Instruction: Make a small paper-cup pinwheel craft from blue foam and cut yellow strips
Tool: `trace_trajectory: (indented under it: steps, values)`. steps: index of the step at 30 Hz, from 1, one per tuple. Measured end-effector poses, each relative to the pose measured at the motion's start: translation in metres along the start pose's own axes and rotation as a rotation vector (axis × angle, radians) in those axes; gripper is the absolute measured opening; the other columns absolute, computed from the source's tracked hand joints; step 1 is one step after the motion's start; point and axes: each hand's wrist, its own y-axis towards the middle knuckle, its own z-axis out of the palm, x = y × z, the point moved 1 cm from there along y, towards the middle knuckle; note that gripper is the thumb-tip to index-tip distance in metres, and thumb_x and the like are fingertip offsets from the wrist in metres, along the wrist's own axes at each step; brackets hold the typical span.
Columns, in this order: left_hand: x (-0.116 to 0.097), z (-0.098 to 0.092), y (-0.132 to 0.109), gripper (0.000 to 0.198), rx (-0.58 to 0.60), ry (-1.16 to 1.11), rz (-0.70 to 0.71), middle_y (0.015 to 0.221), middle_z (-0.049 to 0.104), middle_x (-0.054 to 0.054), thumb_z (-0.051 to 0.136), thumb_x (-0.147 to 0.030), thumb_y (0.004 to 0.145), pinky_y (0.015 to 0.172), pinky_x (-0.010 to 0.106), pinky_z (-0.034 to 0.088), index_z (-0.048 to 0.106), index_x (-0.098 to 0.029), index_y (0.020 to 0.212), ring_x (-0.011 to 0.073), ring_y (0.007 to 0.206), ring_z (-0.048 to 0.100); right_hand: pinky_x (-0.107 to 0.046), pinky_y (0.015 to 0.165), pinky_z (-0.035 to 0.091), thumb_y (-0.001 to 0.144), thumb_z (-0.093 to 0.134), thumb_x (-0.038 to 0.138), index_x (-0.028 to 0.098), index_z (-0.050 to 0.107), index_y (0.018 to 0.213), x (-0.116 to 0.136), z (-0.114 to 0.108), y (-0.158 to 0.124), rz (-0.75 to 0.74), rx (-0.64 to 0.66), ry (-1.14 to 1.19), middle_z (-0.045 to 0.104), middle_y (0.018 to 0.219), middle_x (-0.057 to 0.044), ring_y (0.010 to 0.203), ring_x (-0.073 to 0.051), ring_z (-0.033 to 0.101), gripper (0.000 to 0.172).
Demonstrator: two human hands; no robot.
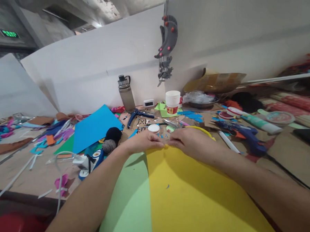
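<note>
A large yellow craft sheet [192, 197] lies in front of me, overlapping a light green sheet [130, 194] on its left. My left hand [144, 142] is closed, thumb and fingers pinched at the yellow sheet's far edge. Close beside it, my right hand [188, 141] pinches the same edge, its fingers bent under. A small yellow bit shows between the fingertips; whether it is part of the sheet I cannot tell. Behind my right hand curves a yellow ring [202, 130], partly hidden. A round white lid [153, 128] lies just beyond my left hand.
At left are a blue sheet [95, 128], a black yarn ball [113, 134] and a power strip [91, 164]. Farther back stand a bottle [126, 95] and stacked paper cups [172, 102], with blue-handled pliers [136, 115] nearby. A glue gun [247, 133] with its cord lies at right.
</note>
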Motion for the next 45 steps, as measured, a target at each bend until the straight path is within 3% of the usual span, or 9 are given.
trace_trajectory:
  steps: [10,16,21,25,31,36,45]
  values:
    - [-0.012,-0.004,-0.006,0.031,-0.064,0.041,0.018,0.065,0.058,-0.001,0.06,-0.045,0.073,0.058,0.022,0.033,0.069,-0.015,0.077,0.01,0.062,0.046,-0.025,0.057,0.03,0.088,0.047,0.036,0.021,0.066,0.074,-0.008,-0.009,0.001,0.015,0.038,-0.011,0.067,0.072,-0.004,0.069,-0.016,0.057,0.028]
    - [-0.008,-0.018,-0.011,0.034,-0.045,0.081,-0.011,0.071,0.062,0.001,0.058,-0.047,0.074,0.061,0.023,0.036,0.07,-0.016,0.079,0.0116,0.066,0.05,-0.025,0.055,0.028,0.089,0.046,0.038,0.02,0.064,0.072,-0.024,-0.015,0.002,-0.042,-0.017,-0.061,0.065,0.071,-0.003,0.066,-0.015,0.054,0.03]
    - [-0.001,-0.027,-0.013,0.038,-0.072,0.119,-0.066,0.07,0.06,0.001,0.058,-0.051,0.072,0.057,0.023,0.034,0.07,-0.016,0.078,0.0117,0.065,0.049,-0.025,0.055,0.03,0.088,0.045,0.037,0.02,0.064,0.073,-0.031,-0.021,0.003,0.007,-0.001,-0.037,0.064,0.074,-0.004,0.066,-0.016,0.054,0.03]
    - [0.005,-0.031,-0.014,0.04,-0.084,0.132,-0.089,0.067,0.058,0.0,0.059,-0.053,0.07,0.054,0.023,0.033,0.07,-0.015,0.078,0.0112,0.062,0.048,-0.025,0.053,0.033,0.087,0.046,0.04,0.019,0.061,0.07,-0.036,-0.026,0.002,0.064,0.012,0.066,0.062,0.07,-0.003,0.062,-0.015,0.054,0.031]
    - [0.002,-0.034,-0.018,0.039,-0.116,0.092,-0.138,0.064,0.058,0.0,0.062,-0.052,0.068,0.052,0.023,0.034,0.07,-0.016,0.079,0.0118,0.059,0.048,-0.022,0.041,0.036,0.087,0.035,0.058,0.02,0.059,0.08,-0.045,-0.026,-0.002,0.134,0.098,0.419,0.056,0.065,0.0,0.049,-0.012,0.051,0.046]
    - [0.005,-0.035,-0.017,0.038,-0.09,0.087,-0.148,0.067,0.06,0.0,0.06,-0.051,0.07,0.055,0.023,0.036,0.07,-0.016,0.079,0.0117,0.06,0.05,-0.021,0.039,0.039,0.08,0.052,0.048,0.02,0.06,0.079,-0.05,-0.02,-0.001,0.173,0.153,0.446,0.057,0.064,0.0,0.047,-0.011,0.054,0.029]
    - [0.008,-0.037,-0.018,0.034,-0.048,0.039,-0.148,0.072,0.063,0.001,0.067,-0.045,0.066,0.058,0.022,0.037,0.07,-0.015,0.081,0.0117,0.065,0.052,-0.023,0.046,0.028,0.075,0.057,0.049,0.019,0.059,0.062,-0.053,-0.029,0.004,0.189,-0.025,0.315,0.051,0.055,0.003,0.051,-0.011,0.045,0.033]
